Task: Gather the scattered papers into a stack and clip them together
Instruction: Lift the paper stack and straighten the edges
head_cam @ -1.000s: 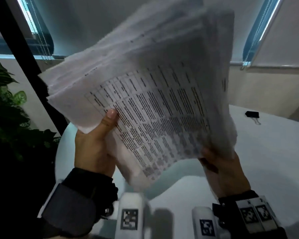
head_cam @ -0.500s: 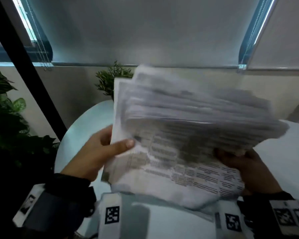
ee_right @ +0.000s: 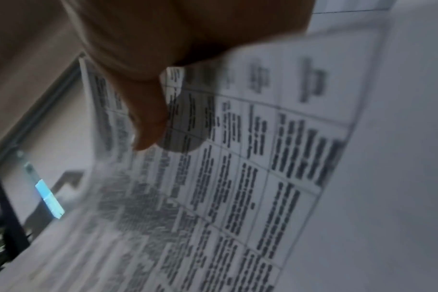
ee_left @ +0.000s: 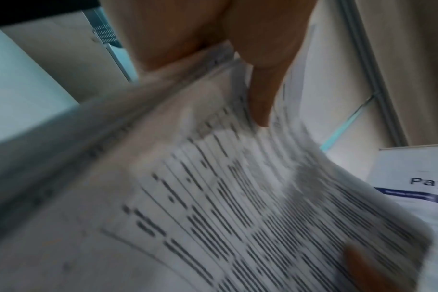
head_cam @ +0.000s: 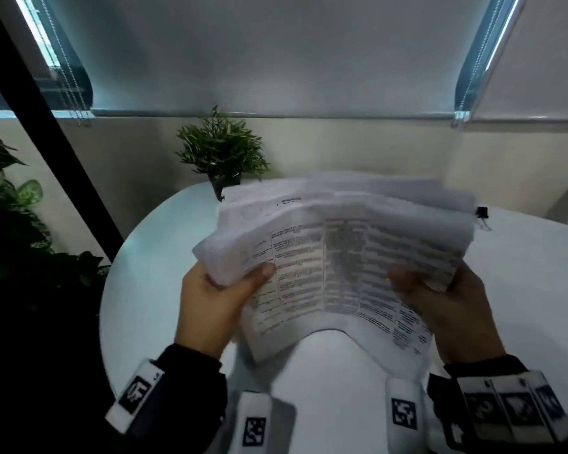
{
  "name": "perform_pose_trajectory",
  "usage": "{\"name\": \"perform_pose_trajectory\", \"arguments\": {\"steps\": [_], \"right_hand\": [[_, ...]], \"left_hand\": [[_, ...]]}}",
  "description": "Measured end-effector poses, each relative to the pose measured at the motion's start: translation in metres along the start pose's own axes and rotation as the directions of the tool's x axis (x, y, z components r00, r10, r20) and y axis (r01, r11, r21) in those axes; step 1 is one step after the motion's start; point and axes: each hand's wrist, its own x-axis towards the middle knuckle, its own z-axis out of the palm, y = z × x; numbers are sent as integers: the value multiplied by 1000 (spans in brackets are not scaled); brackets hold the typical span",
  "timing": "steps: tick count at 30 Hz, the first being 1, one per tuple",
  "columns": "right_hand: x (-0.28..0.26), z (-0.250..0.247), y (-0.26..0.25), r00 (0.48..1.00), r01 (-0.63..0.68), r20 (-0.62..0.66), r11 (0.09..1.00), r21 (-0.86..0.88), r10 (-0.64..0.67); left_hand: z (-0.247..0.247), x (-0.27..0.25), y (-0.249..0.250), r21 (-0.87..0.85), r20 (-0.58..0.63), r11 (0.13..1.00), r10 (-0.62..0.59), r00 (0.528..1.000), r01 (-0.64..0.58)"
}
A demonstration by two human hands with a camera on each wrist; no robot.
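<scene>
Item one, stack of papers [head_cam: 335,257]: a thick, uneven sheaf of printed sheets with tables of text, held above the white round table [head_cam: 522,290] between my two hands, its top sheet bowed upward in the middle, edges fanned and not squared; print is blurred in all three views. Item two, my left hand [head_cam: 217,299]: gripping the stack's left edge, thumb laid over the top sheet, fingers hidden beneath the paper; the left wrist view shows the thumb [ee_left: 263,94] pressed onto the printed page. Item three, my right hand [head_cam: 446,303]: gripping the stack's right edge, thumb on top, fingers tucked under; the right wrist view shows that thumb [ee_right: 148,118] lying across the table grid. Item four, black binder clip [head_cam: 481,213]: on the table just past the stack's far right corner, partly hidden by the sheets, apart from both hands. Item five, small potted plant [head_cam: 222,152]: at the table's far edge, behind the stack. Item six, large-leafed plant [head_cam: 10,204]: left of the table, against the wall
</scene>
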Motion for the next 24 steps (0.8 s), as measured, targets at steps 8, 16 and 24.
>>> {"name": "perform_pose_trajectory", "arguments": {"steps": [8,16,24], "right_hand": [[6,-10,18,991,-2,137,996,89,-10],[14,-15,18,992,53,100,975,215,-76],[4,-8,17,995,74,57,991,109,-81]], "left_hand": [[-4,6,-6,-35,242,998,64,968,-57],[-18,18,-5,-58,179,994,103,978,-94],[-2,5,0,-38,151,990,140,979,-135]]}}
